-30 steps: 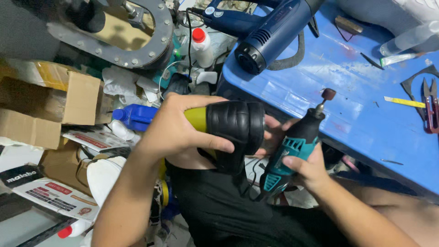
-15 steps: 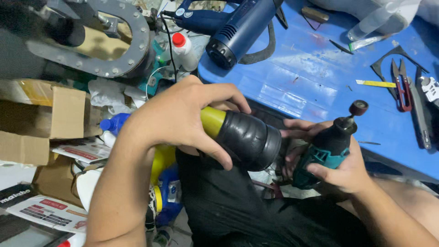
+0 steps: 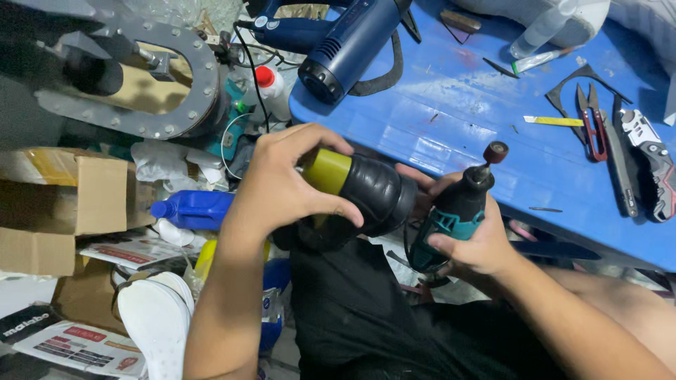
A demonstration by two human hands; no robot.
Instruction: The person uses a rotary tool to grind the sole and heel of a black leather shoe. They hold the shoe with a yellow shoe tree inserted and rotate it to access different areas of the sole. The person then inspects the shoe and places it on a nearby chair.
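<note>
- Since half a second back: rotary tool (image 3: 456, 214) has tipped so its sanding drum (image 3: 496, 152) points up and away from the black piece; view has shifted, more of the blue table (image 3: 451, 119) showing.
- Left hand (image 3: 282, 184) wrapped over the top of a black rubbery piece with an olive-yellow end (image 3: 355, 191), fingers curled round it, firm grip. Piece is held in the air over the person's lap, just off the table's near edge.
- Right hand (image 3: 473, 243) closed round the teal-and-black body of the rotary tool, thumb along the side. Drum clear of the black piece, not touching it.
- On the table: blue heat gun (image 3: 352, 42) at the far corner, red-handled snips (image 3: 593, 127), folding utility knife (image 3: 648, 158), yellow cutter blade (image 3: 553, 121).
- To the left, on the floor: cardboard box (image 3: 67, 204), blue plastic bottle (image 3: 191, 209), white shoe (image 3: 151, 317).
- Risk, as I judge it: left fingertips sit close to where the drum would meet the rubber; a skid off that rounded surface could catch them.
- Piece is unsupported, hand-held only; a snag could twist it loose or gouge it.
- Cannot tell whether the drum is spinning.
</note>
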